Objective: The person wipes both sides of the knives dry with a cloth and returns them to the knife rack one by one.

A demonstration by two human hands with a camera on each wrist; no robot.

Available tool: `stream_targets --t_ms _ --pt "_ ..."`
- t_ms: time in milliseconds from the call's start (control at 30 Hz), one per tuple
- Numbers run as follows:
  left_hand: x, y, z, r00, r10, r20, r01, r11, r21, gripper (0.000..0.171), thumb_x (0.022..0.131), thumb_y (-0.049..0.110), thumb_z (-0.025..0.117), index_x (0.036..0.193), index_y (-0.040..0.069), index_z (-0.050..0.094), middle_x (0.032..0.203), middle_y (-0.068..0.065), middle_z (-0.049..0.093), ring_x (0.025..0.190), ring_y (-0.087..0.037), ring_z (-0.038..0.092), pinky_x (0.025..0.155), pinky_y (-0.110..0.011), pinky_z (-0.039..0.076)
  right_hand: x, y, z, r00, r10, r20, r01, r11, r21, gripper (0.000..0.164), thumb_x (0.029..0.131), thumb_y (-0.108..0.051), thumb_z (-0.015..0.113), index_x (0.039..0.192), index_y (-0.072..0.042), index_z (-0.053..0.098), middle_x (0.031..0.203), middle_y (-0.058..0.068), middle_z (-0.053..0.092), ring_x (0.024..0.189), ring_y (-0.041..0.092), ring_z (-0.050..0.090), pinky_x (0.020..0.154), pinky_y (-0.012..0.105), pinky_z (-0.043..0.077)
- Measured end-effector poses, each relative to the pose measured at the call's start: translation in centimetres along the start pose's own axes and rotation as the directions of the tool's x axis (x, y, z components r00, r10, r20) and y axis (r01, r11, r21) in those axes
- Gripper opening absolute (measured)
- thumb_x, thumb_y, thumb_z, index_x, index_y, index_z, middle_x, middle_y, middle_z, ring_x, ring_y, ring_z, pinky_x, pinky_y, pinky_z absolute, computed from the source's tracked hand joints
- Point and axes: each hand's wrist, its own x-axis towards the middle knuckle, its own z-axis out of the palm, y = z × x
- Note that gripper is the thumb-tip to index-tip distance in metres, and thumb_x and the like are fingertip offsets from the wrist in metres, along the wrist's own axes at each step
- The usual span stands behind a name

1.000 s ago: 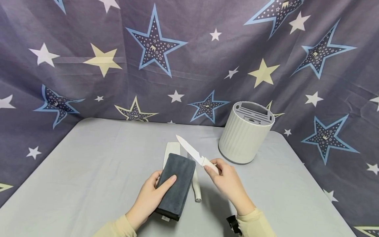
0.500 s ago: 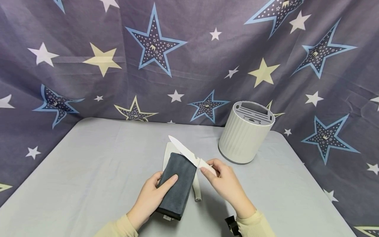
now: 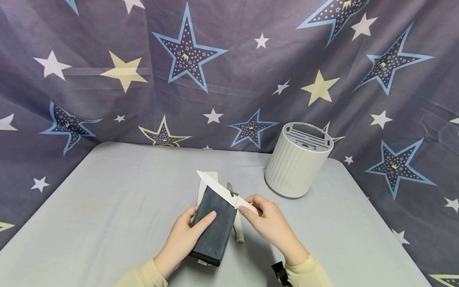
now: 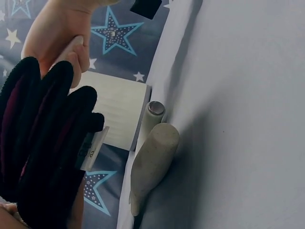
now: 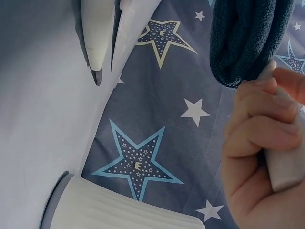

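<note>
In the head view my left hand [image 3: 183,235] grips a folded dark blue-grey towel [image 3: 215,223], thumb lying on top. The towel's stacked folds [image 4: 52,138] and small label show in the left wrist view. My right hand [image 3: 270,223] holds a knife [image 3: 216,188] by its white handle, fingers curled round it. Its pale blade lies across the towel's far edge, tip pointing up and left. Beneath the towel, partly hidden, are a white-handled utensil [image 3: 238,229] and a flat white piece [image 3: 203,189] on the table. The right wrist view shows the knife handle [image 5: 286,167] in my fingers.
A ribbed cream knife block [image 3: 295,167] with a slotted grey top stands at the back right of the cloth-covered table [image 3: 125,207]. Two pale handles [image 4: 155,157] lie close together in the left wrist view. A starry curtain [image 3: 222,59] hangs behind.
My right hand has brought the knife left and slightly down, from beside the towel's far corner onto its far edge. The towel and my left hand have barely moved.
</note>
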Motion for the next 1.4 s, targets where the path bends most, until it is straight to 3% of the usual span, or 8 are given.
stream_targets --t_ms 433,1400 --pt "-0.1 0.1 0.1 1.000 0.004 -0.011 -0.004 1.000 -0.017 0.047 0.091 0.039 0.070 0.121 0.004 0.060 0.093 -0.006 0.073 0.069 -0.018 0.069 0.061 -0.031 0.055 0.2 0.1 0.3 1.000 0.002 0.019 -0.002 1.000 -0.002 0.022 0.097 -0.037 0.062 0.098 -0.016 0.070 0.061 -0.006 0.052 0.053 0.006 0.046 0.052 0.024 0.039" --pt "0.4 0.1 -0.9 0.998 -0.006 -0.067 0.001 0.997 -0.075 0.042 0.092 0.038 0.069 0.115 0.005 0.059 0.085 -0.006 0.072 0.065 -0.019 0.069 0.058 -0.032 0.056 0.1 0.8 -0.1 0.994 0.011 0.107 -0.014 1.000 0.023 0.027 0.097 -0.039 0.062 0.092 -0.013 0.067 0.062 -0.004 0.051 0.052 0.006 0.043 0.051 0.023 0.036"
